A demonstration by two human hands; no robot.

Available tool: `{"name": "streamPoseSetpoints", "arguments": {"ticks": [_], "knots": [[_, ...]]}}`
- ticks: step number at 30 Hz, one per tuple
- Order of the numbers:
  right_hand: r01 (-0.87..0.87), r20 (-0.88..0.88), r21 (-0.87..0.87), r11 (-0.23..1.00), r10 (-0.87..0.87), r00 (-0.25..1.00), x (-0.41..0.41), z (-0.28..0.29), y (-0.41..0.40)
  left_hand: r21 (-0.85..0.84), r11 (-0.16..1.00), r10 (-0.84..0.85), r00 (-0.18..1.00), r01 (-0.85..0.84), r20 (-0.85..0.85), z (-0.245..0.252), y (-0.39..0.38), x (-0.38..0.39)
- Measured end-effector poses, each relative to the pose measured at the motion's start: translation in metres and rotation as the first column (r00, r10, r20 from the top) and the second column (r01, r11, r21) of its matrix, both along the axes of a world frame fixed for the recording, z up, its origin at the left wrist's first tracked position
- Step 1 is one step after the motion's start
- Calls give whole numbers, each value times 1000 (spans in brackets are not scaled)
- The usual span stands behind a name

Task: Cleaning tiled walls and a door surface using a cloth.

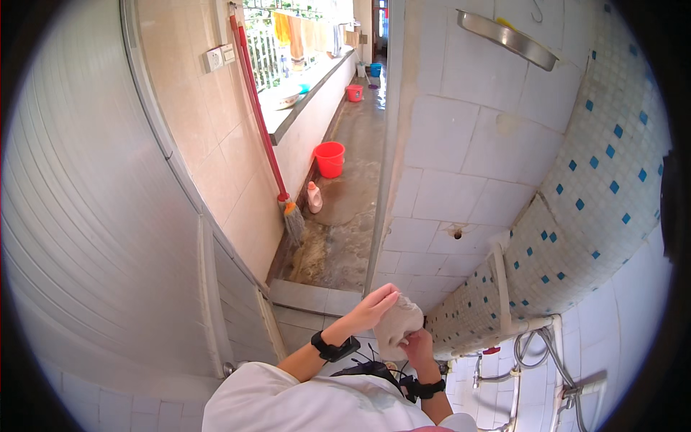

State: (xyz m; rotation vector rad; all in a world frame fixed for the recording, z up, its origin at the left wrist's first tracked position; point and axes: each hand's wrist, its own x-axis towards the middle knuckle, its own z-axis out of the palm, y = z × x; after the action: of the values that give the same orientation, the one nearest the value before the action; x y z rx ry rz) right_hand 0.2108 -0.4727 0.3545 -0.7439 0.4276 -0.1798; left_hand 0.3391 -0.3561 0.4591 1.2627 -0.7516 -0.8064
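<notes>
Between my two hands hangs a beige cloth (pixel 398 324), held up in front of my body. My left hand (pixel 378 305) grips its upper left edge, fingers folded over the top. Lower down on the right, my right hand (pixel 419 346) pinches the cloth's lower right side. Both wrists wear black straps with small devices. Part of the cloth's far side is hidden from me.
A doorway with a low tiled sill (pixel 305 296) opens onto a wet corridor. Beyond it are a broom (pixel 293 218), a pink bottle (pixel 314 198) and a red bucket (pixel 329 160). A door (pixel 108 205) stands left; pipes and a shower hose (pixel 548 345) are right.
</notes>
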Motion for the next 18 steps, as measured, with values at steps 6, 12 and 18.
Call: {"name": "streamPoseSetpoints", "arguments": {"ticks": [6, 12, 18], "knots": [[-422, -218, -26, 906, 407, 887, 10, -17, -23, -127, 987, 51, 936, -101, -348, -3, -11, -7], [-290, 76, 92, 953, 283, 956, 12, 20, -56, -153, 974, 88, 907, -165, -413, -5, -38, -10], [137, -2, -402, 905, -150, 989, -8, 37, -113, -134, 848, 520, 854, -512, 27, -4, -51, -1]]}}
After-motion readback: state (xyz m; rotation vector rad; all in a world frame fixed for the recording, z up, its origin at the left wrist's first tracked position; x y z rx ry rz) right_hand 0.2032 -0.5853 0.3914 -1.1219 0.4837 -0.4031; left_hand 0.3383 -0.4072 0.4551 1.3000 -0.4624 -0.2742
